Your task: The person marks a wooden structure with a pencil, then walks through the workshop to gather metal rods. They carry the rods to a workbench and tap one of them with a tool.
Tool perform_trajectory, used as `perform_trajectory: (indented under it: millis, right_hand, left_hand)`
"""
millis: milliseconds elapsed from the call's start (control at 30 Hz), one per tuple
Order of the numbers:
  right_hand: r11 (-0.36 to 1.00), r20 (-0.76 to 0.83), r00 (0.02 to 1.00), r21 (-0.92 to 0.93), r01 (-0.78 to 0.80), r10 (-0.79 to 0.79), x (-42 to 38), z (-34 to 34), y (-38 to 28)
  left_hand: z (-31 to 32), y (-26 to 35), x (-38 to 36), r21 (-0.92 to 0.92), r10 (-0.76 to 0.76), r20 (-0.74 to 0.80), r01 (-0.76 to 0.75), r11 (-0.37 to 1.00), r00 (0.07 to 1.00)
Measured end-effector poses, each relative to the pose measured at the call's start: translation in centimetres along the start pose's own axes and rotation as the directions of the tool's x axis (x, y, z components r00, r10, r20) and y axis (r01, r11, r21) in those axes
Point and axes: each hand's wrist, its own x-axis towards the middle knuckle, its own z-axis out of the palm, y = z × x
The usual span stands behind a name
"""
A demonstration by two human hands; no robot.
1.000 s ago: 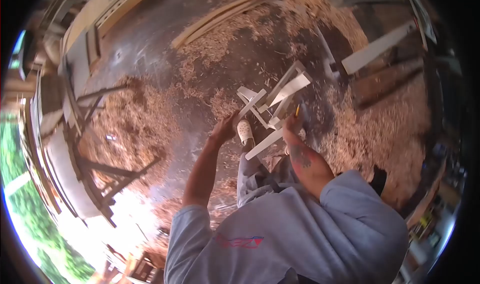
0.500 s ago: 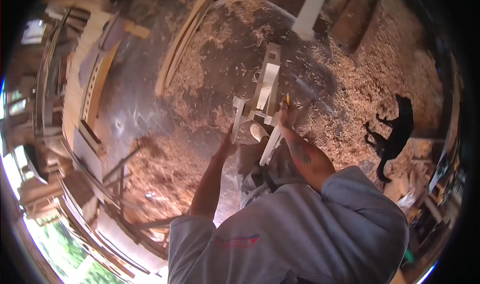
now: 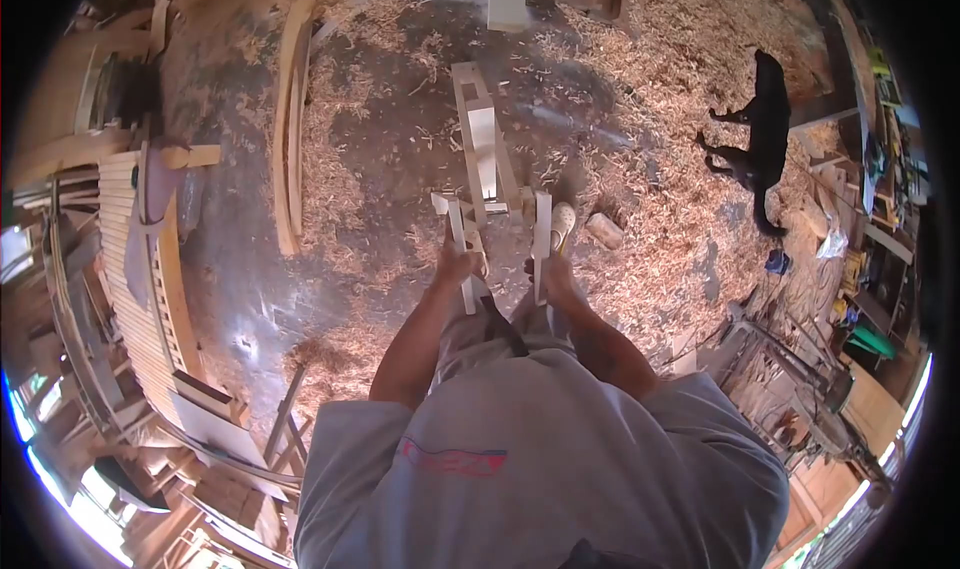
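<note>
In front of my legs is a pale wooden frame (image 3: 466, 129), with long rails, a lighter inner board (image 3: 483, 149) and a crosspiece at its near end. Two narrow wooden bars point back towards me from that end. My left hand (image 3: 456, 267) is closed around the left bar (image 3: 457, 227). The right bar (image 3: 542, 227) is in my right hand (image 3: 556, 277), whose fingers wrap its lower part. A light-coloured clog (image 3: 565, 219) shows just beyond my right hand.
Shavings cover much of the dark floor. A black dog (image 3: 768, 119) is at the right. Long curved timbers (image 3: 290, 129) lie left of the frame, and a short wood block (image 3: 604, 231) lies to its right. A slatted wooden piece (image 3: 125, 269) and stacked boards line the left side.
My right hand has come back towards my body along the right bar. A yellow pencil-like thing seen at that hand earlier no longer shows. The view has turned, shifting the scene.
</note>
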Motion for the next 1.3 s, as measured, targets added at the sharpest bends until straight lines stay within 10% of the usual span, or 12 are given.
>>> perform_trajectory:
  millis: [200,300,433,900,1300]
  right_hand:
    - [0.977,0.024,0.979,0.069,-0.202,0.201,-0.3,1.2,-1.6]
    - [0.995,0.066,0.993,0.012,-0.102,0.101,0.1,1.3,-0.6]
    - [0.963,-0.018,0.972,0.143,-0.229,0.234,-0.3,1.8,-1.2]
    - [0.989,-0.036,0.992,0.087,-0.117,0.120,-0.3,1.0,-1.5]
    - [0.998,-0.038,0.999,0.058,-0.032,0.035,-0.1,0.6,-1.1]
  left_hand:
    - [0.8,-0.4,-2.2,-0.440,-0.135,-0.023,0.111,0.891,0.991]
    - [0.2,-1.1,-2.4,-0.352,-0.192,0.224,0.263,0.898,0.956]
    - [0.2,-1.1,-2.3,-0.203,-0.348,0.178,0.381,0.902,0.920]
    - [-0.5,-2.9,-2.0,-0.128,-0.057,0.137,0.075,0.989,0.989]
    - [-1.0,-4.8,-1.1,-0.134,-0.139,0.218,0.171,0.976,0.966]
